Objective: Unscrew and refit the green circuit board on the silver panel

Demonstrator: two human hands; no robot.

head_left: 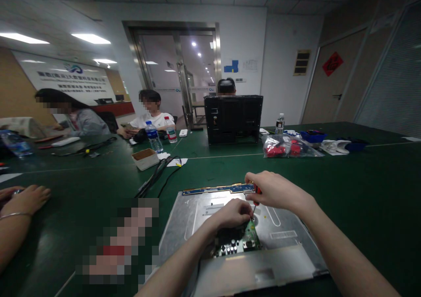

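A flat monitor panel (286, 240) lies back side up on the green table before me, its metal rear bare. A green circuit board (251, 238) with dark components sits near its middle. My right hand (274, 191) grips a red-handled screwdriver (257, 191) held upright, tip down onto the board. My left hand (232, 213) rests on the panel beside the tip, fingers curled around the shaft's lower end.
Another person's hand with a bracelet (19, 203) rests at the left. Black cables (158, 174), a small box (145, 158), water bottles (154, 137), a black monitor back (233, 118) and a bag of red tools (286, 147) lie farther back. Three people sit across the table.
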